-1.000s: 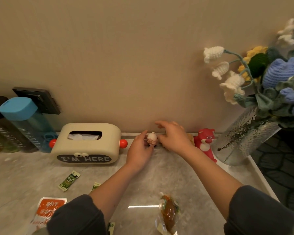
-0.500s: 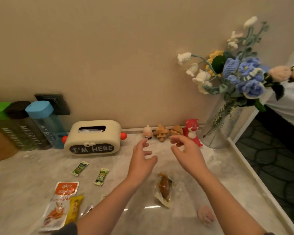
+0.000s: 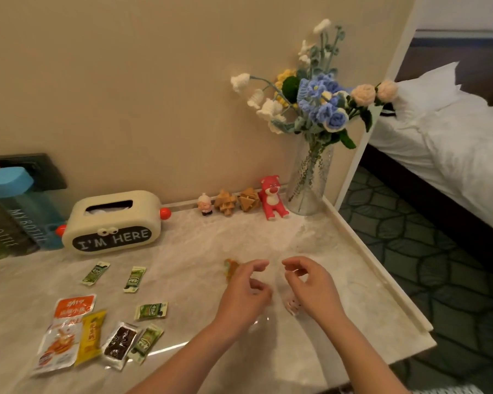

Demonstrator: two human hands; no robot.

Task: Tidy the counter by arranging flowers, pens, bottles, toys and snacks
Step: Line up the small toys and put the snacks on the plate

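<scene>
My left hand [image 3: 244, 294] hovers over a clear-wrapped brown snack [image 3: 230, 269], fingers curled and apart, holding nothing. My right hand [image 3: 310, 285] is beside it, also empty, with a small pink toy [image 3: 293, 306] partly hidden under it. Along the wall stand a small white-haired figure [image 3: 205, 204], two wooden puzzle toys [image 3: 225, 201] [image 3: 248, 199] and a red bear [image 3: 272, 197]. A glass vase [image 3: 309, 180] of knitted flowers [image 3: 319, 100] stands in the corner. Snack packets lie at the front left: an orange one [image 3: 64, 334], a yellow one [image 3: 91, 334], a dark one [image 3: 120, 342] and several small green ones [image 3: 151, 310].
A cream tissue box [image 3: 113, 223] marked "I'M HERE" sits by the wall. Bottles [image 3: 20, 206] stand at the far left under a wall socket [image 3: 34, 169]. The counter's raised edge [image 3: 382, 274] runs along the right; beyond it are patterned floor and a bed [image 3: 450, 143].
Both hands let go of the small figure at the wall and drew back toward the counter's front. The view has pulled back and turned right, showing the snacks and bed.
</scene>
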